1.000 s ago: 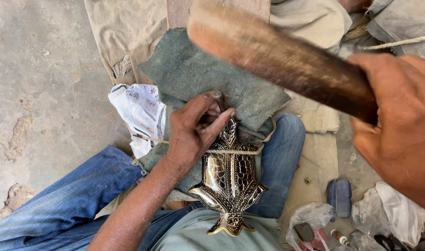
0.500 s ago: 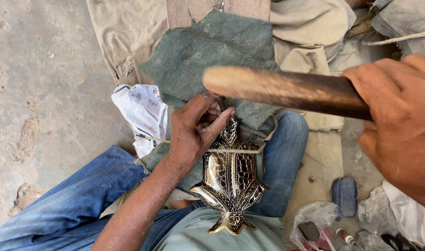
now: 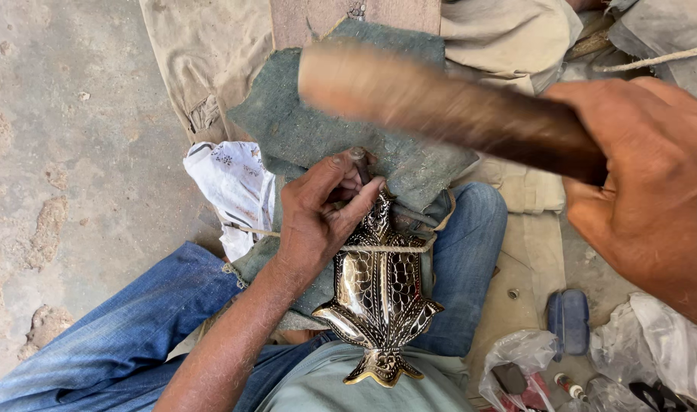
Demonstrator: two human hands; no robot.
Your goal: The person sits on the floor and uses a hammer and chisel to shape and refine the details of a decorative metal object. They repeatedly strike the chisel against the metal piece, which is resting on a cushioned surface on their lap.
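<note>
My left hand (image 3: 319,217) pinches a small metal punch (image 3: 360,163) upright against the top of an engraved, shiny metal ornament (image 3: 380,294). The ornament lies on my lap over grey-green cloth (image 3: 302,130) and is tied down by a cord (image 3: 386,249). My right hand (image 3: 646,198) grips a thick wooden mallet handle (image 3: 447,107), raised and blurred above the punch. Blue jeans (image 3: 135,328) cover both my legs.
A white patterned rag (image 3: 234,187) lies left of my hand. Beige cloth (image 3: 203,53) covers the ground ahead. A blue case (image 3: 568,320), plastic bags (image 3: 646,343) and small tools (image 3: 569,385) lie at the lower right. Bare concrete floor (image 3: 66,152) is on the left.
The mallet swung down toward the punch half a second ago and is now lifted again, blurred. My left hand and the ornament have stayed in place.
</note>
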